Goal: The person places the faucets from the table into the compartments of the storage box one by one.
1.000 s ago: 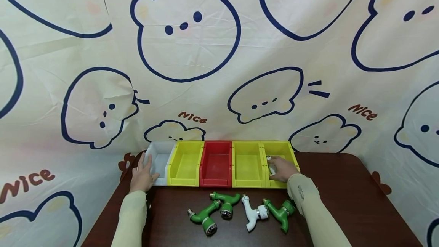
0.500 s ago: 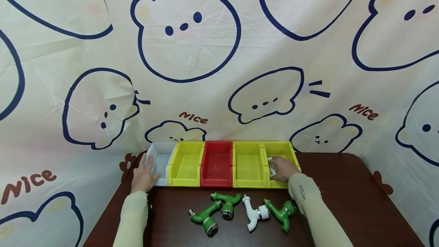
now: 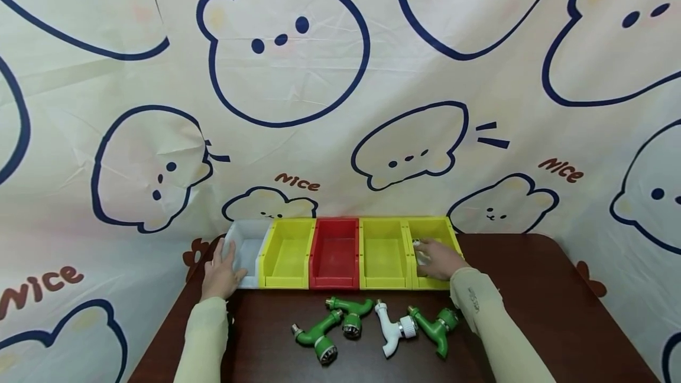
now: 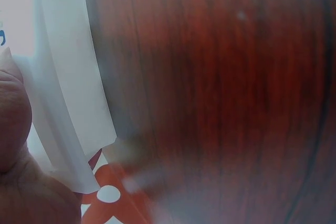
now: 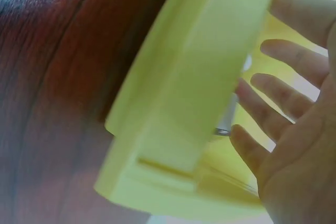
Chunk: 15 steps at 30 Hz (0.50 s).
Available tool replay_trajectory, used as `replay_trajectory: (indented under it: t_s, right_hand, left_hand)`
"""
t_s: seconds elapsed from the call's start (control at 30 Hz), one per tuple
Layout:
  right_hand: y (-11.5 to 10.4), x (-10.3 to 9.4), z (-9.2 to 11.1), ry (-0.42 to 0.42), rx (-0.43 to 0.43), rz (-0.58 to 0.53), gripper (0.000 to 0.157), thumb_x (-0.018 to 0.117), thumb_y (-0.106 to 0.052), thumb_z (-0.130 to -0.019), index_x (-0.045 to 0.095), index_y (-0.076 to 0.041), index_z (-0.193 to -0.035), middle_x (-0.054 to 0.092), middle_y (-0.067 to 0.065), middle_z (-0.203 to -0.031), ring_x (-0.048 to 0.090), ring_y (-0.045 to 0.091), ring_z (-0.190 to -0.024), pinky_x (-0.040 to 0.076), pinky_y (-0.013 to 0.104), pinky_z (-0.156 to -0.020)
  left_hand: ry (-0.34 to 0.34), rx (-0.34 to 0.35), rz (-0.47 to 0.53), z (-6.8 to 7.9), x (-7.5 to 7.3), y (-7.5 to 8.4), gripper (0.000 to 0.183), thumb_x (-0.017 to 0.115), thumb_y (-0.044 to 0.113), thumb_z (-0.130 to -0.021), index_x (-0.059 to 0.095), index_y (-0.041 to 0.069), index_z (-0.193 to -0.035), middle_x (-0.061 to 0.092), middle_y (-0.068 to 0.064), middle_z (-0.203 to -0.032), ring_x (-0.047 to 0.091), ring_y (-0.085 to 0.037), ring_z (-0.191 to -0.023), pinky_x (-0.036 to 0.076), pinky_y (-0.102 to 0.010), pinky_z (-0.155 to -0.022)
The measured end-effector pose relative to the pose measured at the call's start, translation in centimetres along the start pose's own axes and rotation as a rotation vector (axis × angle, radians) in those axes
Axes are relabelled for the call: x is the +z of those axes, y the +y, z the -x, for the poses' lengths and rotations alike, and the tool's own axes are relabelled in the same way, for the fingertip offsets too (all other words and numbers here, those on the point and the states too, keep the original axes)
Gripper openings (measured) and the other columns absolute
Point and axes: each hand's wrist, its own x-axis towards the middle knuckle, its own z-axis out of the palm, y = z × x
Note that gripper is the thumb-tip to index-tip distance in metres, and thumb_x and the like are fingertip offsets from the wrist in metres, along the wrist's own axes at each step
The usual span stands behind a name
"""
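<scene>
My left hand rests on the left side of the white bin, with the thumb toward its front corner. In the left wrist view, part of that hand lies against the bin's pale wall. Inside the far-right yellow bin, my right hand is over a white faucet, mostly hidden by the hand. The right wrist view has the fingers spread and relaxed, with a metal-ended white piece just beyond the fingertips.
Between the white and far-right bins stand a yellow bin, a red bin and another yellow bin. In front lie green faucets and a white faucet on the dark table. A patterned cloth hangs behind.
My right hand has shifted slightly rightward within the far-right yellow bin, covering more of the white faucet there. My left hand stays at the white bin.
</scene>
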Motion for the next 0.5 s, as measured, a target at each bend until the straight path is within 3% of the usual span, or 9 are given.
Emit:
replay_trajectory:
  t_s: [0.23,0.5]
  right_hand:
    - [-1.5,-1.6,2.2,0.04,0.032,0.054,0.061,0.074,-0.031,-0.096,0.056,-0.009,-0.149,0.045,0.021,-0.159,0.046,0.046,-0.142,0.041,0.064,-0.112]
    - [-3.0,-2.3,6.8,0.132,-0.07,0.085,0.059,0.077,-0.026,-0.094,0.058,-0.01,-0.148,0.053,0.018,-0.153,0.053,0.044,-0.136,0.045,0.063,-0.107]
  left_hand:
    - [-0.011,-0.012,0.009,0.1,-0.1,0.0,0.085,0.064,0.021,-0.101,0.01,0.003,-0.165,-0.007,-0.022,-0.172,0.032,-0.056,-0.126,0.038,-0.068,-0.109]
    - [-0.015,-0.01,0.012,0.2,-0.2,0.1,0.085,0.064,0.022,-0.102,0.01,0.003,-0.165,-0.007,-0.022,-0.172,0.031,-0.055,-0.124,0.04,-0.068,-0.106]
